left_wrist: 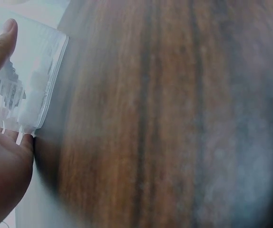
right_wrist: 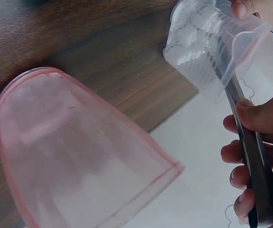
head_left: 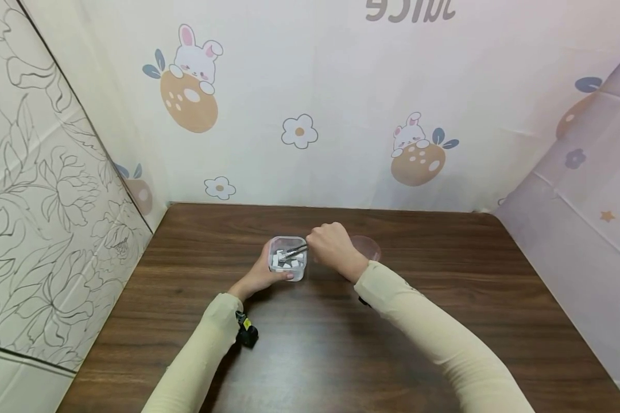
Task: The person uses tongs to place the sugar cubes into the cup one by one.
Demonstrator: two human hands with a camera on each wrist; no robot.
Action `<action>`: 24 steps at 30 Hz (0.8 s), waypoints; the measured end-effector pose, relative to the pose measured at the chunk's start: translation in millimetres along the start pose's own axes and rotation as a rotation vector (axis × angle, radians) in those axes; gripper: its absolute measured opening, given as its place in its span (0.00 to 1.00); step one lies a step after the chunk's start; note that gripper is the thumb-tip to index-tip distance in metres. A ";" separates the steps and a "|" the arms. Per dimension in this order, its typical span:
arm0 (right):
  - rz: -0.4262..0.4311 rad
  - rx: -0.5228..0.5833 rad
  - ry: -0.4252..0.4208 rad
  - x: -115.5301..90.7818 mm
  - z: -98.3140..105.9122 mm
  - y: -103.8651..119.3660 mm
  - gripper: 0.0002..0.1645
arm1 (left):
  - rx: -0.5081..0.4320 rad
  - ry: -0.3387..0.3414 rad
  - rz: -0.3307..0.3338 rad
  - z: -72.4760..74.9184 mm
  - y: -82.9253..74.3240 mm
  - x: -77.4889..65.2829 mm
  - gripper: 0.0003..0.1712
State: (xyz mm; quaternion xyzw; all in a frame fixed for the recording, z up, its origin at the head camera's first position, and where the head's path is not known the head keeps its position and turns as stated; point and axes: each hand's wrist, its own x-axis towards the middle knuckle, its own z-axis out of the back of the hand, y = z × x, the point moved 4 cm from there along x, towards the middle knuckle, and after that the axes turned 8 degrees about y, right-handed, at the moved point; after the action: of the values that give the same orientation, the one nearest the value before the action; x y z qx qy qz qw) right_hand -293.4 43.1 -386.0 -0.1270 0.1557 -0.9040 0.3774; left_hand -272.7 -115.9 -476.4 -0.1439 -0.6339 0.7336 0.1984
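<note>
Everything seems to turn on how the tongs [right_wrist: 253,159] lie to the white pieces [head_left: 276,260] in the tub [head_left: 298,275]. The right grip [head_left: 333,245] has its fingers curled round the handle, and from there the tongs run leftward and slightly back toward the person, over the tub's right side, with their tips down inside among the pieces; whether they pinch one I cannot tell. So the pieces lie to the left of the right grip, along the tongs' long axis. The left grip [head_left: 260,274] is the nearer one: it holds the tub by its left side, thumb on the near wall, with no finger seen among the pieces. On the other side, a pink clear cup [head_left: 368,246] stands on the desk [head_left: 315,355], right of the tub and partly hidden by the right grip, so tub and cup lie either side of that hand.
</note>
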 end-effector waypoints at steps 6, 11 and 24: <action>0.004 -0.025 -0.009 3.3 3.6 4.5 0.13 | 0.006 -0.003 0.009 0.8 0.1 -0.3 0.57; 0.003 -0.044 -0.008 5.1 4.0 9.0 0.13 | 0.026 -0.001 0.022 0.7 0.1 -0.6 0.57; 0.001 -0.076 0.024 7.5 2.8 14.9 0.16 | 0.023 0.007 0.018 0.5 -3.2 -1.9 0.56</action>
State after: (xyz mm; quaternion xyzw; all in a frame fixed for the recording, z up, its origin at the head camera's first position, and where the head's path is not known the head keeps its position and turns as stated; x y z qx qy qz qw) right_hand -287.9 27.3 -388.2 -0.1303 0.1946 -0.8987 0.3707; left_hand -270.9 -116.9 -473.2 -0.1501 -0.6234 0.7420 0.1956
